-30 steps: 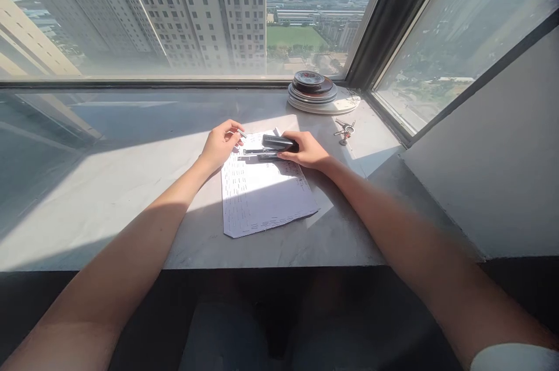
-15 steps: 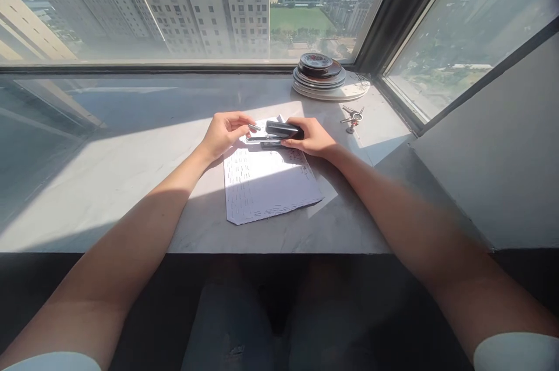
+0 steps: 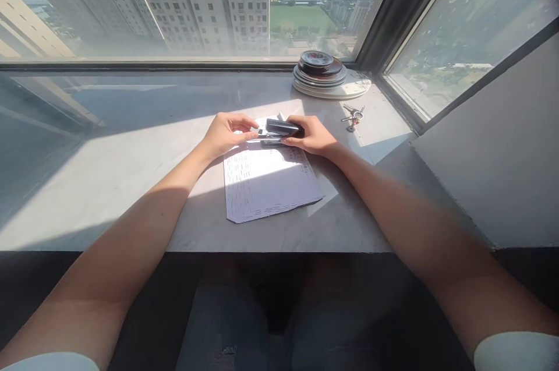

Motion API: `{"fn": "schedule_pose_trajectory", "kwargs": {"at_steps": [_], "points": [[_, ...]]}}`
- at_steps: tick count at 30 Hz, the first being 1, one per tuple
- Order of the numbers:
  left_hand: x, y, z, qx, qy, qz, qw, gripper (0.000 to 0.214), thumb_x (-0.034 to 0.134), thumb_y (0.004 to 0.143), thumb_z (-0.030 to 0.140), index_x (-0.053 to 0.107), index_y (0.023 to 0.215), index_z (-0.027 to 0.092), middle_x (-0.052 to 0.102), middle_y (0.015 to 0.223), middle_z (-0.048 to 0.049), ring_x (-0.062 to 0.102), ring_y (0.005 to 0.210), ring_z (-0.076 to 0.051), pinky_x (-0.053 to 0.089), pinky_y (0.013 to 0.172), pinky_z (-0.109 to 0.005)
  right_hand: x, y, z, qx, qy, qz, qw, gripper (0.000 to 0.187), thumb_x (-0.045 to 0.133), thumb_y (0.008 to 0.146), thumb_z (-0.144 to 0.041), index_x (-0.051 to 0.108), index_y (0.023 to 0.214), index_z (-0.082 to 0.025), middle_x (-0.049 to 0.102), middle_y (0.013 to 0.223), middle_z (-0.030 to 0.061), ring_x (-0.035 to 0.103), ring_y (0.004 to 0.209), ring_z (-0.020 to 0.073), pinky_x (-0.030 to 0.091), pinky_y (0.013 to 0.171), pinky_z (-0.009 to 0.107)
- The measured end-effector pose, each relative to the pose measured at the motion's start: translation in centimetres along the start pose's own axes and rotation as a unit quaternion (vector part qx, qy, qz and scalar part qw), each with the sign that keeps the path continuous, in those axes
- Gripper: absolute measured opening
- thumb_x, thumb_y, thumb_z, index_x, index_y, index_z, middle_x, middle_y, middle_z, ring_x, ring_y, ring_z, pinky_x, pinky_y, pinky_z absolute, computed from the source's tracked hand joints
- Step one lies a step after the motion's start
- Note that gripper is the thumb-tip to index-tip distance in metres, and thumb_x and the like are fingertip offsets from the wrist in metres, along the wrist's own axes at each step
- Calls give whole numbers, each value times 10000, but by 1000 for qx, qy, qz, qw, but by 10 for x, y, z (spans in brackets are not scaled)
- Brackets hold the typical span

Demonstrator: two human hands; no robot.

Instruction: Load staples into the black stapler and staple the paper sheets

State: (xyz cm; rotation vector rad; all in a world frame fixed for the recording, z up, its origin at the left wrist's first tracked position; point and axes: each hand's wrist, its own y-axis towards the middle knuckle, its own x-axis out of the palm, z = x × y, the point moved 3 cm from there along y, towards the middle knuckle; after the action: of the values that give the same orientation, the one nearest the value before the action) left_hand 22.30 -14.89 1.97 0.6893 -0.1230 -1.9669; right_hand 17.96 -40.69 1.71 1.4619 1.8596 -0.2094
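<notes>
Stapler [image 3: 286,128] in my right hand [image 3: 312,133], over the paper

The biggest thing is the window [image 3: 131,10] in front of me, with a tall building [image 3: 205,4] outside. Under it is my pale stone ledge [image 3: 87,184], part sunny and part in shade. My paper [image 3: 275,190] lies flat on the ledge, with rows of little dark marks.

Far back, near the window corner, is a pile of plates [image 3: 318,77]. The bottom plate [image 3: 358,87] is big and white. It holds up smaller ones, and a small plate with a pattern [image 3: 317,59] sits on top.

My right hand is wrapped around the stapler's right end. The stapler is black and its top is lifted away from its bottom. I cannot tell what is inside it. My left hand [image 3: 225,133] is by its other end, finger and thumb close together. I cannot tell if they pinch anything.

The smallest is a shiny metal thing [image 3: 355,117] with thin arms, on the ledge in front of the plates.
</notes>
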Motion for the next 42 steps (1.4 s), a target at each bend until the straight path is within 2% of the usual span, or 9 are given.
{"fn": "schedule_pose_trajectory", "kwargs": {"at_steps": [4, 9, 20, 30, 35, 38, 42], "points": [[-1, 1, 2, 8, 52, 11, 999, 240, 874, 821, 372, 867, 1009, 223, 818, 946, -77, 702, 814, -201, 576, 798, -397, 0, 0, -1, 5, 2, 0, 1000, 280, 753, 781, -410, 603, 859, -187, 623, 813, 12, 526, 786, 208, 359, 748, 335], [2, 3, 2, 37, 127, -13, 991, 77, 828, 841, 312, 841, 906, 273, 791, 949, -54, 639, 877, -217, 541, 852, -420, 0, -1, -2, 3, 2, -3, 1000, 275, 752, 797, -412, 619, 886, -189, 648, 846, 22, 538, 809, 220, 376, 767, 347], [7, 3, -2, 47, 136, -79, 987, 86, 718, 942, 271, 774, 993, 232, 702, 1000, -71, 626, 895, -209, 508, 778, -359, 0, -1, 1, 3, 0, -6, 1000, 270, 752, 805, -409, 628, 898, -188, 632, 844, 18, 536, 822, 220, 374, 769, 351], [7, 2, -3, 41, 138, -85, 986, 70, 738, 881, 247, 774, 941, 249, 720, 1021, -65, 636, 878, -202, 515, 759, -351, 0, -1, 1, 2, -4, -4, 1000, 270, 758, 801, -414, 613, 873, -198, 618, 818, 16, 526, 799, 217, 378, 759, 352], [-9, -1, 1, 33, 153, -80, 984, 48, 765, 853, 286, 794, 865, 249, 758, 956, -55, 646, 852, -198, 530, 760, -358, 0, -1, 0, 0, -5, 1, 1000, 273, 759, 795, -413, 611, 863, -194, 611, 814, 17, 530, 798, 219, 371, 759, 350], [-20, -5, 0, 12, 127, -82, 988, 71, 806, 824, 307, 837, 873, 266, 788, 939, -59, 675, 848, -206, 542, 752, -364, -1, -2, 0, -3, -4, 7, 1000, 282, 763, 793, -420, 614, 870, -193, 634, 842, 27, 543, 808, 228, 379, 768, 356], [-21, -8, -2, -12, 74, -82, 994, 104, 831, 792, 306, 867, 884, 272, 811, 928, -70, 717, 840, -224, 552, 707, -371, -2, -3, -3, -21, -11, 8, 1000, 286, 768, 792, -438, 621, 870, -205, 637, 863, 36, 543, 823, 237, 400, 789, 382]]}}
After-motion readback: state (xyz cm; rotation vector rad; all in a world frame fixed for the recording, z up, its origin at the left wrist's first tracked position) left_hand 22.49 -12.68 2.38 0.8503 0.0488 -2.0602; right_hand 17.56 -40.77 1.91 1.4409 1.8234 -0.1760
